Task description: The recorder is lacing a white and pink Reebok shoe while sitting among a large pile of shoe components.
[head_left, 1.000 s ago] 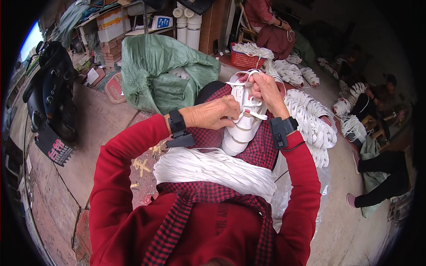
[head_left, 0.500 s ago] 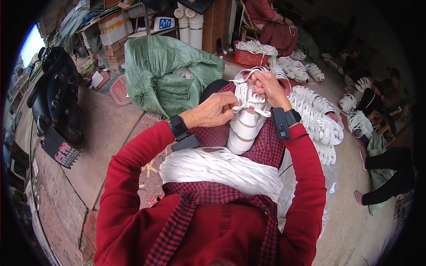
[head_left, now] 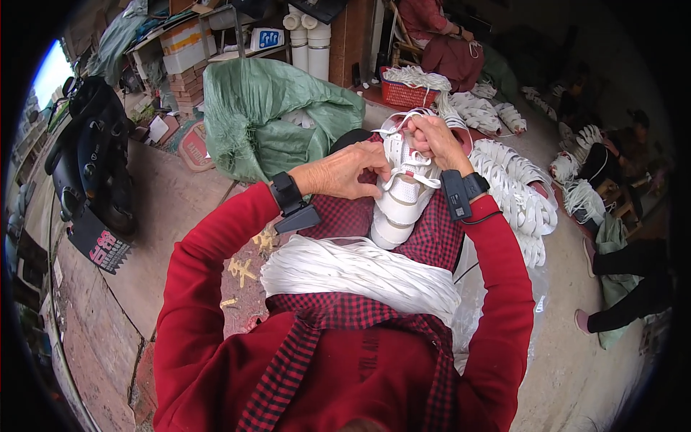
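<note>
A white sneaker (head_left: 400,205) rests on my lap with its toe toward me. White shoelaces (head_left: 426,180) cross its tongue area. My left hand (head_left: 351,171) is at the left edge of the lacing, thumb and fingertips apart beside the shoe. At the upper right of the tongue, my right hand (head_left: 437,142) is closed in a pinch on a shoelace, and its curled fingers partly hide the lace. A thick bundle of white laces (head_left: 356,277) lies across my lap below the shoe.
A green woven sack (head_left: 277,119) stands open ahead on the left. Strung white shoe pieces (head_left: 512,194) lie along the right, with a red basket (head_left: 409,93) of laces farther off. A dark scooter (head_left: 93,158) is at far left. Other people sit at the right and back.
My left thumb and fingers have spread apart from their pinch at the lace, and the hand has shifted slightly right. My right hand has stayed nearly in place.
</note>
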`<state>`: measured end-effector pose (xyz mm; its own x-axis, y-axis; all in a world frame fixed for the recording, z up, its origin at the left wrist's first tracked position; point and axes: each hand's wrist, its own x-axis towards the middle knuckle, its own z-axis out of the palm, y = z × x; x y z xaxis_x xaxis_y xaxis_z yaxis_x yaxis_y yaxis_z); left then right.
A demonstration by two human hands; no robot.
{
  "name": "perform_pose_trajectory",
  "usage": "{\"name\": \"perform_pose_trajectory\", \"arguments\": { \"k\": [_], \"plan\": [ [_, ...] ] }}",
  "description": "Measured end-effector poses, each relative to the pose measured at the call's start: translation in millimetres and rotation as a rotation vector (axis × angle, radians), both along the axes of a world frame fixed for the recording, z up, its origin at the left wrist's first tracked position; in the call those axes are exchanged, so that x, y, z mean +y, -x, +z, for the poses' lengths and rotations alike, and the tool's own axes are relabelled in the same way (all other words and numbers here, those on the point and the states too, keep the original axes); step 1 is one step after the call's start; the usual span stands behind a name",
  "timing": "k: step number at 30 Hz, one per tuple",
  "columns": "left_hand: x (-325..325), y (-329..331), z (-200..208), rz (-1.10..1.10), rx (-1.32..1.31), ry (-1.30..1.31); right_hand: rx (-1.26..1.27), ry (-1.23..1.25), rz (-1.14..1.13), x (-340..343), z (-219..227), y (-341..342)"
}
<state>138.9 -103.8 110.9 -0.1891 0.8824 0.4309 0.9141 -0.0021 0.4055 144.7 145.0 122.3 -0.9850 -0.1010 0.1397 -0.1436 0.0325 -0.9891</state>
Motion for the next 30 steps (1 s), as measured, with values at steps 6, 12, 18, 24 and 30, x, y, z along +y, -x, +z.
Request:
{"name": "perform_pose_trajectory", "arguments": {
  "k": [6, 12, 18, 24, 30],
  "plan": [
    [5, -3, -14, -0.005, -0.107, -0.027, -0.010, 0.011, -0.017, -9, 0, 1],
    [8, 1, -12, -0.067, -0.084, -0.084, -0.065, -0.034, 0.020, -2, -3, 1],
    [27, -11, -9, 0.034, 0.139, -0.313, -0.069, -0.007, 0.015, -2, -4, 6],
    [33, -7, -47, 0.515, 0.058, -0.540, 0.176, -0.523, -0.143, 6, 14, -1],
    [20, -49, -28, 0.505, -0.115, -0.511, 0.456, -0.908, -0.124, -7, 40, -16]
  ]
}}
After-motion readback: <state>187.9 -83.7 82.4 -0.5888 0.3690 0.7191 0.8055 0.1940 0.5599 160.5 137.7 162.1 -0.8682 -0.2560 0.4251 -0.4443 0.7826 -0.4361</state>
